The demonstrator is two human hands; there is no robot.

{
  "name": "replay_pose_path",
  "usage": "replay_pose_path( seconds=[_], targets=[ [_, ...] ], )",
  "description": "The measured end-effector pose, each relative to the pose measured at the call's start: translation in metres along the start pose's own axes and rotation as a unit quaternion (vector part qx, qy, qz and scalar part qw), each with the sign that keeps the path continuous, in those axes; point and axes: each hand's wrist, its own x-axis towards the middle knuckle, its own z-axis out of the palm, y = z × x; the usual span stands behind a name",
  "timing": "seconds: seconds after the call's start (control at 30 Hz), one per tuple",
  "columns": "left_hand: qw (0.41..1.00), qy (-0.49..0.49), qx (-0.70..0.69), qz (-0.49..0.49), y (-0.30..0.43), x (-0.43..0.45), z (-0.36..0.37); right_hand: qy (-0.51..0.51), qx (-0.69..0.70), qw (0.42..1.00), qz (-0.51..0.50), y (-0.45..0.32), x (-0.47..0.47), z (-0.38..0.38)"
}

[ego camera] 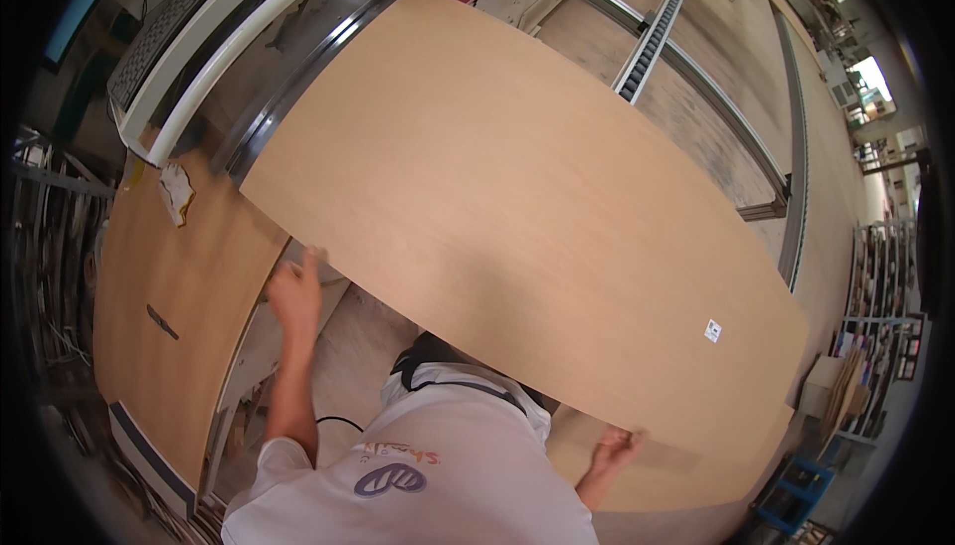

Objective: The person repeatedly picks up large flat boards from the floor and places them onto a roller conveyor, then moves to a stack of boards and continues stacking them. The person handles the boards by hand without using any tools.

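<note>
A large light-brown wood panel (515, 194), likely plywood, spans the view in front of my body. My left hand (298, 288) grips its near edge toward the left corner, thumb on the upper face. Further right along that same edge, my right hand (618, 449) holds on, with its fingers partly hidden beneath the board. A small white label (713, 332) with a printed code is stuck on the panel's right part. Under its right end shows another wooden sheet (671, 481).
At left stands a wood-topped table (186, 269) bearing a dark flat tool (163, 321) and a torn white piece (177, 193). White tubular rails (246, 45) and a metal rail (298, 90) run behind the panel's left side. Beyond it are an aluminium frame (709, 90) and a cable chain (656, 34).
</note>
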Motion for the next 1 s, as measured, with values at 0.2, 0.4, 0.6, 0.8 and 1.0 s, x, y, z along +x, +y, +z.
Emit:
replay_pose_path(
  seconds=[0.2,0.4,0.6,0.8,1.0],
  targets=[
    [0.905,-0.059,-0.365,-0.209,0.032,-0.071,0.084,0.264,-0.129,0.942,-0.160,-0.175,0.100,-0.100],
    [0.905,0.033,-0.353,-0.234,0.050,-0.060,0.100,0.204,-0.147,0.962,-0.108,-0.190,0.151,-0.103],
    [0.918,0.056,-0.324,-0.222,0.069,-0.011,0.102,0.244,-0.180,0.945,-0.127,-0.170,0.140,-0.075],
    [0.956,0.032,-0.188,-0.225,0.054,0.014,0.109,0.259,-0.182,0.941,-0.122,-0.154,0.129,-0.050],
    [0.956,0.043,-0.178,-0.230,0.062,0.019,0.117,0.252,-0.186,0.942,-0.118,-0.144,0.141,-0.021]
  ],
)
